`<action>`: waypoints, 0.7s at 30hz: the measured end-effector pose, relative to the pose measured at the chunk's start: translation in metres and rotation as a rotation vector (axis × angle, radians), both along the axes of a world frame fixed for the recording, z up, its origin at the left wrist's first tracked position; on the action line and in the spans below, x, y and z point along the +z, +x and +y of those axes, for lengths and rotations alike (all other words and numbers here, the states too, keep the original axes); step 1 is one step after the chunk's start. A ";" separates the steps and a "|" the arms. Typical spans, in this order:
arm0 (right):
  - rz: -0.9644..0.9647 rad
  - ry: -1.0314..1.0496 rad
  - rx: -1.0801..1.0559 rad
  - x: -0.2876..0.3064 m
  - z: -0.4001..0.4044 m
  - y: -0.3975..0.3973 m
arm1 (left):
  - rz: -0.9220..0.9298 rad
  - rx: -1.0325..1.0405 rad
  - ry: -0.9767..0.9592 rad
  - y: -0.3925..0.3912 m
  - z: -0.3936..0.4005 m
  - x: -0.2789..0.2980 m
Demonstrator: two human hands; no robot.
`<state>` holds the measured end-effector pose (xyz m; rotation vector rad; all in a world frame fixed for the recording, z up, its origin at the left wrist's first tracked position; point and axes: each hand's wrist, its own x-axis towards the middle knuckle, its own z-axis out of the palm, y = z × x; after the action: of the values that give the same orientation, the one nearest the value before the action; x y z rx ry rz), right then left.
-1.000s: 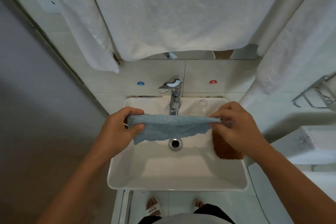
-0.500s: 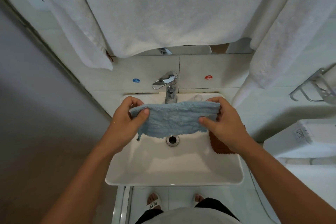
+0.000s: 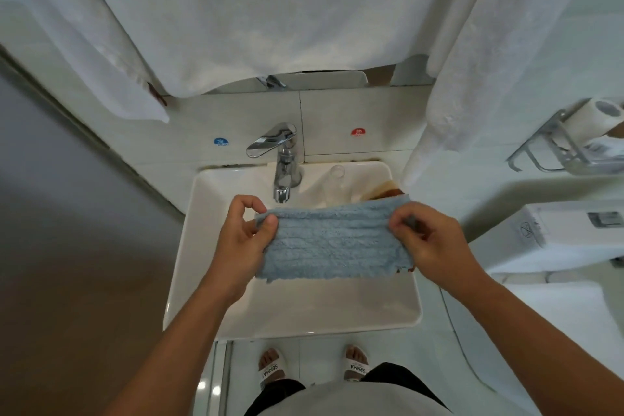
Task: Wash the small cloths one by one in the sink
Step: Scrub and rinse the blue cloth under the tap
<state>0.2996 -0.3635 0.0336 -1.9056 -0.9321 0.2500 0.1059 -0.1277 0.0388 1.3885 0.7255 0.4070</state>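
You had the blue cloth (image 3: 332, 243) stretched flat above the sink (image 3: 293, 314), just below the faucet (image 3: 282, 162), so this looked like the step of readying one cloth for wetting; no water ran that I could see. Your left hand (image 3: 241, 243) pinched its left top corner, thumb over curled fingers (image 3: 248, 204). Your right hand (image 3: 430, 241) pinched the right corner likewise. Next you'd likely need a hand freed for the lever. A brown cloth (image 3: 388, 194), mostly hidden, lay behind.
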 end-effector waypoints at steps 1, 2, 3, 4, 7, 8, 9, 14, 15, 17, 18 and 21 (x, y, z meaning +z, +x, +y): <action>-0.020 -0.039 0.005 -0.005 -0.008 0.001 | 0.021 -0.021 0.013 0.004 -0.006 -0.004; -0.002 -0.076 0.002 -0.011 -0.017 0.003 | 0.036 -0.042 0.015 0.007 -0.011 -0.008; 0.039 -0.109 -0.002 -0.016 -0.026 0.004 | 0.053 -0.070 0.004 0.010 -0.017 -0.013; 0.098 -0.131 -0.007 -0.021 -0.035 0.005 | 0.073 -0.105 -0.009 0.012 -0.022 -0.018; 0.287 -0.186 -0.005 -0.034 -0.065 0.010 | 0.135 -0.262 -0.097 0.021 -0.034 -0.035; 0.332 -0.207 0.009 -0.037 -0.074 0.012 | 0.150 -0.310 -0.141 0.023 -0.038 -0.043; 0.354 -0.232 0.028 -0.040 -0.083 0.014 | 0.162 -0.347 -0.189 0.026 -0.043 -0.049; 0.241 -0.419 0.052 -0.058 -0.116 0.032 | 0.235 -0.472 -0.241 0.047 -0.074 -0.078; 0.218 -0.438 0.035 -0.062 -0.119 0.037 | 0.259 -0.497 -0.168 0.053 -0.078 -0.083; 0.181 -0.465 0.008 -0.071 -0.123 0.049 | 0.341 -0.545 0.124 0.064 -0.084 -0.094; 0.161 -0.479 0.000 -0.076 -0.124 0.054 | 0.376 -0.570 0.295 0.069 -0.086 -0.098; 0.078 -0.492 0.000 -0.089 -0.127 0.069 | 0.397 -0.611 0.540 0.083 -0.090 -0.106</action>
<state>0.3682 -0.4901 -0.0550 -2.3219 -0.8713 0.5938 0.1885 -0.2181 -0.0674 2.1485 0.4778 -0.1834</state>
